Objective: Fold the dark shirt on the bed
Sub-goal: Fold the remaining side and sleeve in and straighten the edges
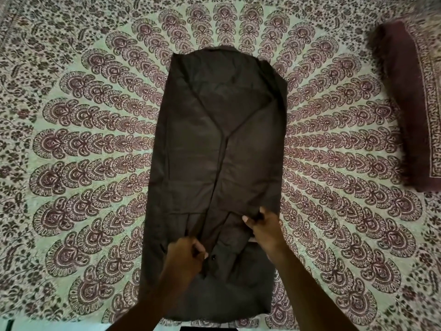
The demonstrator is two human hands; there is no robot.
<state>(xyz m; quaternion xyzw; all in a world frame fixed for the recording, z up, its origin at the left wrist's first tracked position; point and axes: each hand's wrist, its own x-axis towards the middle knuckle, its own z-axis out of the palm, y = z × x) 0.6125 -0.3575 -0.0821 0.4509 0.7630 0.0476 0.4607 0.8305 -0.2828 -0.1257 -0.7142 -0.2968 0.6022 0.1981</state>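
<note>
Head view: the left hand (185, 255) is seen closed, its fingers curled and pinched on a fold of the dark shirt (219, 149) near the garment's centre line, close to a small dark button (213, 258) on the cloth. The right hand (262, 225) is likewise closed on fabric, with thumb and fingers pinched around a raised ridge of cloth at the near right of the shirt. Both forearms are extended from the bottom edge of the frame. The two hands are kept apart, the right one placed farther from the wearer than the left.

No containers are shown.

The shirt is laid flat in the middle of the bed, on a patterned bedspread (83, 139) printed with maroon fan-shaped motifs on a pale green ground. Both sides of the shirt are folded inward, so that a long, narrow shape is formed, with the folded edges meeting along a seam-like line down the middle and spreading into a V toward the far end. Its long axis is run from the near edge of the bed straight away from the wearer, and the far end is narrowed. A maroon pillow (405, 103) with a patterned border is placed at the right, well apart from the shirt.
</note>
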